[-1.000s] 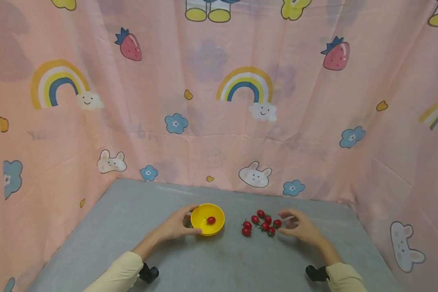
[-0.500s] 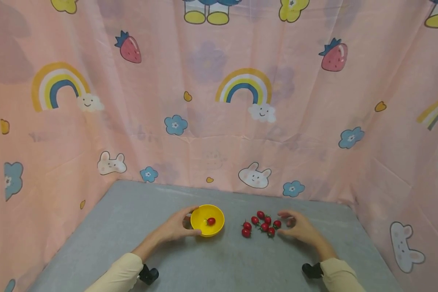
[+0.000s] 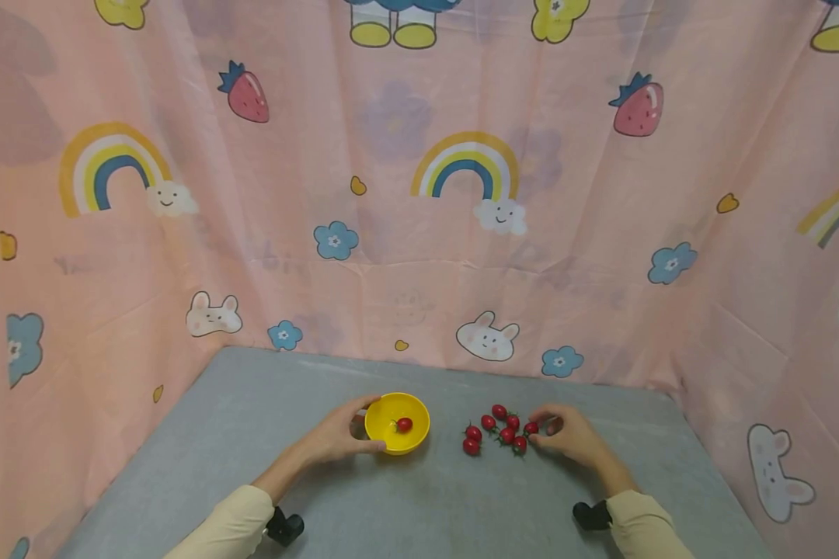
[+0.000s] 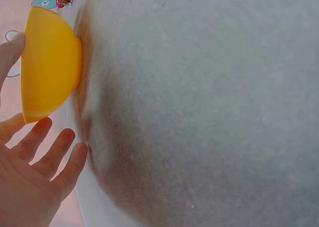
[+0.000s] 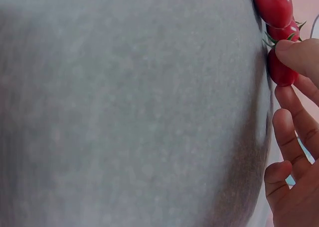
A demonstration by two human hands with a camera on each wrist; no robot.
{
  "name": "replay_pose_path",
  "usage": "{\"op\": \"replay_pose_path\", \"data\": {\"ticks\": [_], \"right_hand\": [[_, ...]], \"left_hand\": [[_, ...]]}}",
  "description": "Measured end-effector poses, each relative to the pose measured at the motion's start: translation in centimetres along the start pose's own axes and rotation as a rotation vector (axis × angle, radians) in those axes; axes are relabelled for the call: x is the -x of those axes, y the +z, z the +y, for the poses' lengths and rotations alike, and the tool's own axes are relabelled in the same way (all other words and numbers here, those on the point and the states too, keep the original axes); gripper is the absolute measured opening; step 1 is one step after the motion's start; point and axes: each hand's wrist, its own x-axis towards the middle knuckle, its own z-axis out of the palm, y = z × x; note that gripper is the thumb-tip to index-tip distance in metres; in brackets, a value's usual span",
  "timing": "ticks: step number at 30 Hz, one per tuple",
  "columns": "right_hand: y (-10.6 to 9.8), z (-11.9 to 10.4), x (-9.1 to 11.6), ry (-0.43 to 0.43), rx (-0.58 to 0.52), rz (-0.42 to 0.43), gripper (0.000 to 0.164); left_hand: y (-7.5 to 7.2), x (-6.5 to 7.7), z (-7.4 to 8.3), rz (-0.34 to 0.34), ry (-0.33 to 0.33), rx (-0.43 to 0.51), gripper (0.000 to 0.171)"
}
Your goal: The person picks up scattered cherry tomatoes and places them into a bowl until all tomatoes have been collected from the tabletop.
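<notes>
My left hand holds a small yellow bowl by its rim, thumb on the near side and index finger on the far side. In the left wrist view the bowl stands upright on the table, and the other fingers are spread beside it. One red cherry tomato lies inside the bowl. To the right is a loose group of several cherry tomatoes with green stems. My right hand pinches the rightmost cherry tomato between thumb and fingers; its remaining fingers are bent loosely.
The grey table reaches back to a pink printed curtain that hangs on the far side and both flanks. Bare table lies between the bowl and the loose tomatoes. A black wrist strap mount sits at each sleeve cuff.
My right hand has moved slightly left, and its thumb and fingers have closed in on the rightmost cherry tomato. The left hand and bowl keep their place.
</notes>
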Motion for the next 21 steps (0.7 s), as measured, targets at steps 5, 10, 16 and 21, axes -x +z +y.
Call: {"op": "replay_pose_path", "data": {"ticks": [5, 10, 16, 21], "right_hand": [[0.13, 0.07, -0.06, -0.023, 0.0, 0.006, 0.026], [0.18, 0.15, -0.05, -0.052, 0.003, 0.009, 0.024], [-0.07, 0.61, -0.11, -0.065, -0.032, 0.025, 0.025], [-0.68, 0.61, -0.19, -0.019, -0.033, 0.038, 0.024]], "left_hand": [[-0.02, -0.04, 0.01, -0.002, 0.005, -0.004, 0.083], [-0.01, -0.03, 0.02, -0.002, 0.003, -0.008, 0.084], [-0.03, 0.01, 0.07, -0.002, 0.008, -0.012, 0.084], [-0.05, 0.01, 0.07, 0.0, 0.006, -0.017, 0.084]]}}
